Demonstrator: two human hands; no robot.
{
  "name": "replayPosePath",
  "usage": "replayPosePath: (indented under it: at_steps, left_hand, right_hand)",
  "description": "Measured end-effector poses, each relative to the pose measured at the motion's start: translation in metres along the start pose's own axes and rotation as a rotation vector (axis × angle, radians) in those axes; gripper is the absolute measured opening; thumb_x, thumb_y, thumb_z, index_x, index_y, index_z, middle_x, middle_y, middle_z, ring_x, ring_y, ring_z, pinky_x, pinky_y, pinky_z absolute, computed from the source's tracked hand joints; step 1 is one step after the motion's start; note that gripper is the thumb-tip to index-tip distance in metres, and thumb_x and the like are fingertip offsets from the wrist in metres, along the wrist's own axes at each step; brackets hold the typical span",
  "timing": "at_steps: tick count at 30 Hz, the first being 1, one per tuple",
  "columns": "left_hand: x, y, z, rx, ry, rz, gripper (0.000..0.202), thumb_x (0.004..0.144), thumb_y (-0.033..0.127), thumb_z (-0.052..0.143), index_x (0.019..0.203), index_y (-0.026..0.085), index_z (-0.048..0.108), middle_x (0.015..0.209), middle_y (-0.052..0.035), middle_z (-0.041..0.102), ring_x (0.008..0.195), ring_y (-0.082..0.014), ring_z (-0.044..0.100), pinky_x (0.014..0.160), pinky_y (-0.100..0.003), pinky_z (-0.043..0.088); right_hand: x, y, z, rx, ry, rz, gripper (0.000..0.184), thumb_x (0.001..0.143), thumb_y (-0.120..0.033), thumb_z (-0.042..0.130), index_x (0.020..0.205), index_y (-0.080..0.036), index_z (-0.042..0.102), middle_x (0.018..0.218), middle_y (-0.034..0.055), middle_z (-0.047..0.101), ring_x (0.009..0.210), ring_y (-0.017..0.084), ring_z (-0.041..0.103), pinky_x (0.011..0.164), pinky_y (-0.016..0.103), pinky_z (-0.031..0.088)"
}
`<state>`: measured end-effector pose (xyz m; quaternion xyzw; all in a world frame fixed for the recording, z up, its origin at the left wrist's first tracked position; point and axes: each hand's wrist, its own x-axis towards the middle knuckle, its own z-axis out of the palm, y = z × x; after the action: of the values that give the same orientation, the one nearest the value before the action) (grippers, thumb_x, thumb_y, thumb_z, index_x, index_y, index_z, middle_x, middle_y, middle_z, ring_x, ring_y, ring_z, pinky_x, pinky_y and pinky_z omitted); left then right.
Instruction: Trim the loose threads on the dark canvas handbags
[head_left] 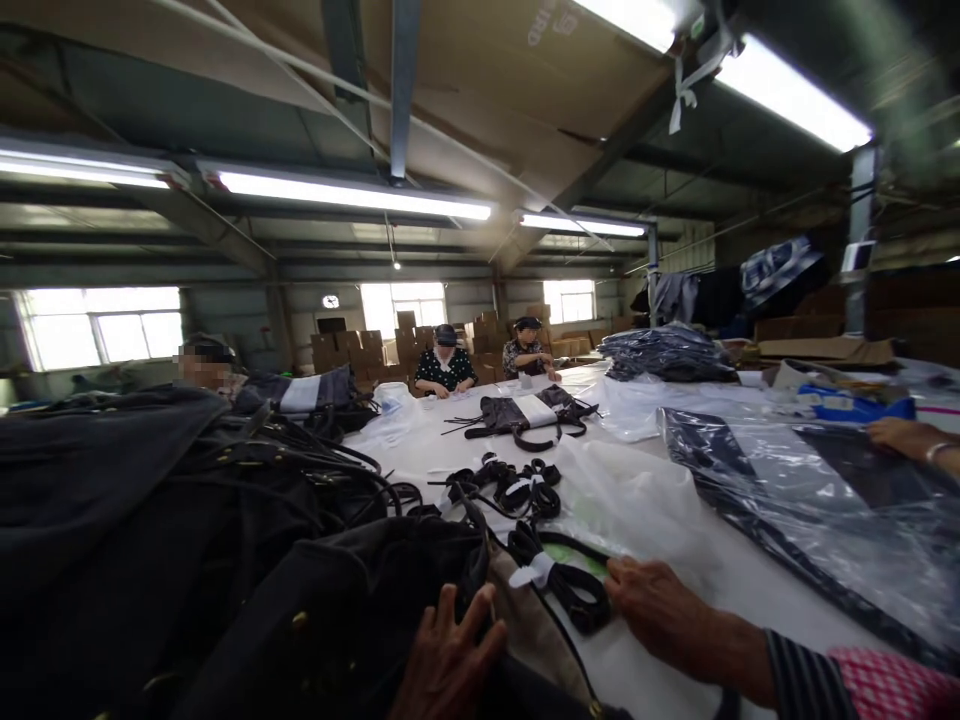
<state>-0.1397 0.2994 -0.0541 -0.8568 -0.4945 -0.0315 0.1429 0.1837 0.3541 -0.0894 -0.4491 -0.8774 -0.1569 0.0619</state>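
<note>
Seen from the head camera, the person's two hands were apart. The left hand (454, 650), fingers spread and gripping nothing, lay on a black bag (360, 590) that slumped beneath it and spread out to its left. The bag's cloth was matt and softly creased, dotted with small gold-coloured metal fittings, and just right of the left hand a strip of beige fabric (536, 635) showed along a dark edge. The right hand (656, 610) was clamped with thumb and fingers on a black strap (581, 545), narrow and flat, which ran leftward from the fingertips. Between the hands, a little beyond the left one, sat a coil of black strap (581, 597), looped into long ovals and bound at its middle by a white band (532, 571). Farther ahead of the hands lay more black coils (525, 487), also with white wrapping, on a pale table (637, 675). Past the left hand, dark bags (112, 520) were heaped with their cords tangled. Beyond the right hand lay cloudy plastic (637, 490) and, farther right, a clear-wrapped dark item (787, 470) under a co-worker's hand (900, 437).
</note>
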Motion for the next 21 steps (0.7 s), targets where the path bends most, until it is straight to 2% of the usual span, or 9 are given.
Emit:
replayPosePath:
  at_steps: [3, 6, 8, 10, 13, 15, 18, 21]
  left_hand:
    - [0.0, -0.001, -0.006, -0.027, 0.023, 0.024, 0.054, 0.087, 0.004, 0.047, 0.128, 0.035, 0.061, 0.154, -0.0007, 0.048, 0.129, -0.0402, 0.045, 0.094, -0.06, 0.053]
    - [0.0, 0.0, -0.009, -0.034, 0.068, 0.042, 0.05, 0.087, 0.004, 0.047, 0.123, 0.034, 0.063, 0.154, 0.0007, 0.048, 0.136, -0.0403, 0.039, 0.096, -0.06, 0.052]
    - [0.001, 0.001, -0.007, -0.026, 0.107, 0.035, 0.05, 0.086, 0.002, 0.047, 0.12, 0.035, 0.064, 0.153, 0.0031, 0.05, 0.137, -0.0393, 0.04, 0.095, -0.059, 0.053]
    - [0.003, 0.0, -0.002, -0.02, 0.182, 0.008, 0.054, 0.086, 0.001, 0.046, 0.123, 0.037, 0.062, 0.154, 0.0035, 0.048, 0.136, -0.0362, 0.043, 0.093, -0.053, 0.055]
    - [0.004, -0.006, 0.006, -0.015, 0.32, 0.006, 0.063, 0.086, 0.001, 0.047, 0.137, 0.036, 0.055, 0.16, -0.0008, 0.042, 0.137, -0.0308, 0.045, 0.092, -0.042, 0.056]
    - [0.004, -0.01, 0.009, -0.003, 0.356, 0.025, 0.065, 0.084, 0.003, 0.05, 0.14, 0.035, 0.053, 0.159, -0.0018, 0.043, 0.135, -0.0293, 0.047, 0.091, -0.038, 0.055]
    - [0.004, -0.014, 0.008, 0.033, 0.347, 0.078, 0.065, 0.084, 0.006, 0.053, 0.141, 0.037, 0.051, 0.155, -0.0003, 0.049, 0.131, -0.0301, 0.052, 0.09, -0.04, 0.053]
    - [0.007, -0.016, 0.005, 0.08, 0.389, 0.177, 0.059, 0.084, 0.002, 0.049, 0.135, 0.031, 0.055, 0.154, -0.0006, 0.051, 0.139, -0.0295, 0.046, 0.096, -0.042, 0.048]
  right_hand:
    - [0.0, 0.001, 0.006, -0.043, 0.044, -0.025, 0.028, 0.073, 0.004, 0.049, 0.085, -0.016, 0.065, 0.089, 0.0112, 0.068, 0.081, 0.026, 0.064, 0.063, 0.032, 0.042]
    - [-0.001, -0.001, 0.007, -0.031, 0.064, -0.065, 0.026, 0.068, 0.002, 0.052, 0.084, -0.016, 0.064, 0.087, 0.0124, 0.068, 0.08, 0.026, 0.062, 0.066, 0.034, 0.042]
    - [0.0, -0.005, 0.007, -0.001, 0.113, -0.107, 0.027, 0.067, 0.001, 0.052, 0.085, -0.016, 0.063, 0.086, 0.0123, 0.067, 0.08, 0.026, 0.061, 0.069, 0.035, 0.042]
    - [0.001, -0.008, 0.005, 0.007, 0.165, -0.122, 0.029, 0.066, 0.001, 0.052, 0.086, -0.017, 0.062, 0.086, 0.012, 0.068, 0.081, 0.025, 0.061, 0.071, 0.035, 0.042]
    - [-0.002, -0.006, -0.004, -0.018, 0.159, -0.029, 0.032, 0.061, 0.002, 0.05, 0.084, -0.018, 0.062, 0.083, 0.0105, 0.068, 0.078, 0.025, 0.062, 0.068, 0.034, 0.04]
    - [-0.007, 0.0, -0.018, 0.027, 0.133, 0.096, 0.03, 0.063, 0.001, 0.05, 0.083, -0.017, 0.062, 0.081, 0.009, 0.069, 0.075, 0.024, 0.063, 0.067, 0.033, 0.039]
    - [-0.011, 0.009, -0.048, 0.286, 0.136, 0.335, 0.017, 0.071, -0.006, 0.05, 0.079, -0.018, 0.06, 0.077, 0.0055, 0.068, 0.071, 0.021, 0.063, 0.067, 0.032, 0.039]
    - [-0.003, 0.001, -0.074, 0.852, 0.062, 0.498, 0.01, 0.069, -0.014, 0.05, 0.074, -0.019, 0.057, 0.068, 0.0009, 0.063, 0.064, 0.016, 0.059, 0.058, 0.026, 0.039]
